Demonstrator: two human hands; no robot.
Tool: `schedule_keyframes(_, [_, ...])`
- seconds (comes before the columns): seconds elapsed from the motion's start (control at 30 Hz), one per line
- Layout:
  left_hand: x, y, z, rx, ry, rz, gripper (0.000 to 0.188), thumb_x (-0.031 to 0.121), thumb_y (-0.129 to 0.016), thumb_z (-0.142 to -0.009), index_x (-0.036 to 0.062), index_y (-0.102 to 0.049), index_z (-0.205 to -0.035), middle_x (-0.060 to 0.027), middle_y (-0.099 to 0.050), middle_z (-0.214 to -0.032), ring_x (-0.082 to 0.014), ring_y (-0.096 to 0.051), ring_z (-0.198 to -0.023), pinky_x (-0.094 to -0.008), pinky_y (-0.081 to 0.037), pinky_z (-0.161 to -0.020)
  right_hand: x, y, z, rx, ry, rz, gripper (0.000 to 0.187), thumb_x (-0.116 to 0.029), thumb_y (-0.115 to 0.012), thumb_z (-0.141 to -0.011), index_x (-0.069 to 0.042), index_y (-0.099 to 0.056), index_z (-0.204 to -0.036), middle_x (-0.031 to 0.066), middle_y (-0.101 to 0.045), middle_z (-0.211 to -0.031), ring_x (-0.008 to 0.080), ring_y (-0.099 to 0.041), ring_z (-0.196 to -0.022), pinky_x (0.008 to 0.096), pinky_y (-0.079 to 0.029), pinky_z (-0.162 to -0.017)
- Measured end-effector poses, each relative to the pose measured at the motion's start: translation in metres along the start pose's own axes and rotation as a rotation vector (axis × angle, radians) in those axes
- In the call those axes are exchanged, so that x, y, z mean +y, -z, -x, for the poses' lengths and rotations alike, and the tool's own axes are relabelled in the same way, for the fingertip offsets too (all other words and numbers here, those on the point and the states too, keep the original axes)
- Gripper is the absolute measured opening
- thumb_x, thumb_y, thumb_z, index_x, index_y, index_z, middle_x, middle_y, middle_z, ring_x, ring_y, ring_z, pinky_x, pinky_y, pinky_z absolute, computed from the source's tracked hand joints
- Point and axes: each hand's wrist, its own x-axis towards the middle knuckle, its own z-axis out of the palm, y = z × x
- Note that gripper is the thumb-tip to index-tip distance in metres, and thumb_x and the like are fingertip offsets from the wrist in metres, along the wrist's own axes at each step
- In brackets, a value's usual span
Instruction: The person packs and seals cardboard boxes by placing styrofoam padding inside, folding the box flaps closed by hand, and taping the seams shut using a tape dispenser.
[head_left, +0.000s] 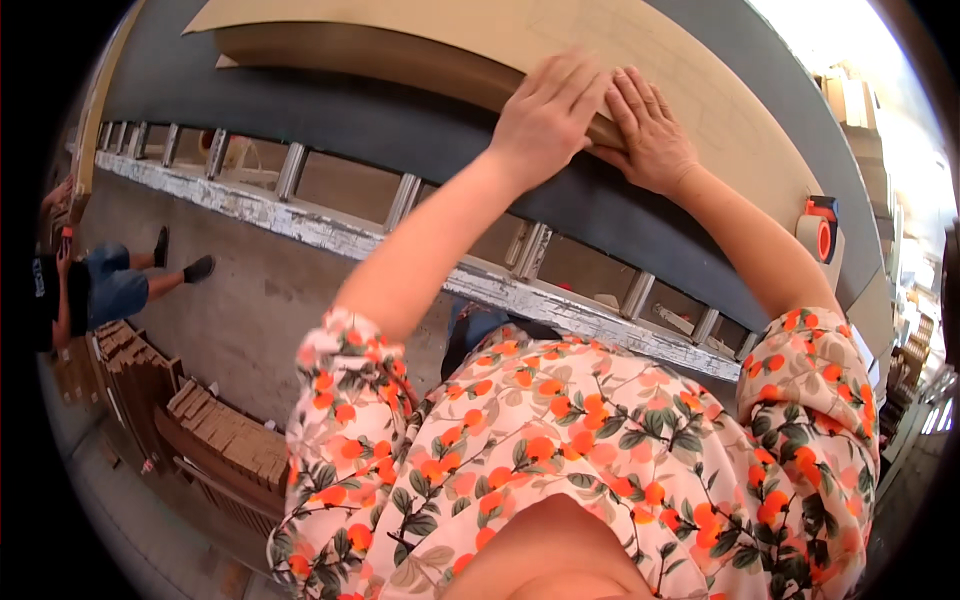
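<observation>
A large flat sheet of brown cardboard (470,40) lies on a dark grey table top (400,125), with a folded layer under it. My left hand (545,115) presses flat on the cardboard's near edge, fingers together. Right beside it, my right hand (650,135) presses on the same edge, fingers spread a little. Both palms lie on the sheet; neither hand curls around anything. My forearms reach up from a floral orange and white shirt.
A tape dispenser with an orange core (820,230) sits on the table at the right. A worn metal frame rail (330,235) runs below the table edge. Stacks of folded cardboard (190,420) stand on the floor at lower left, near a seated person (95,285).
</observation>
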Motion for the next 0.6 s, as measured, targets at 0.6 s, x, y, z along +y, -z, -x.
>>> schedule_keyframes(0.6, [-0.008, -0.046, -0.011, -0.153, -0.207, -0.014, 0.067, 0.057, -0.065, -0.074, 0.0228, -0.054, -0.13, -0.0093, -0.049, -0.138, -0.0299, -0.048, -0.124, -0.0436, -0.036, -0.105, 0.043, -0.012, 0.036, 0.344, -0.602, -0.006, 0.062, -0.044, -0.04, -0.097, -0.003, -0.034, -0.143, 0.018, -0.033, -0.148, 0.0337, -0.025, -0.14, 0.0446, -0.02, -0.114])
